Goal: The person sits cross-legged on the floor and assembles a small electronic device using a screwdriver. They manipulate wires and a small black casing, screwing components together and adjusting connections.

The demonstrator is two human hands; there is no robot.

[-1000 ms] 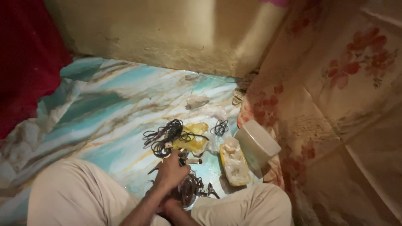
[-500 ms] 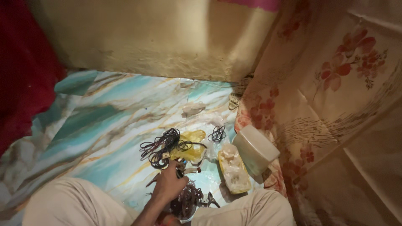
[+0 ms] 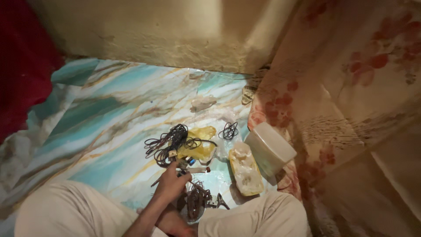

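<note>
The left hand (image 3: 170, 183) sits low in the view between the person's pale trouser legs, its fingers curled around small parts at its fingertips; what exactly it pinches is too small to tell. The right hand (image 3: 173, 221) shows only partly under the left forearm, and I cannot tell whether it is clenched or released. Just at 3 o'clock of the left hand lies a dark brown tangle of wires in a clear round dish (image 3: 195, 202), on the marbled teal and cream floor sheet (image 3: 101, 127). At 12 o'clock of the hand, close by, lies a loose bundle of black cables (image 3: 169, 142), partly overlapping a crumpled yellow plastic bag (image 3: 199, 147). At 2 o'clock lies a yellow oblong tray with whitish contents (image 3: 245, 169), beside a white plastic box lid (image 3: 270, 148) leaning on the floral cloth (image 3: 351, 87). Farther off, a small black cable coil (image 3: 229, 130).
</note>
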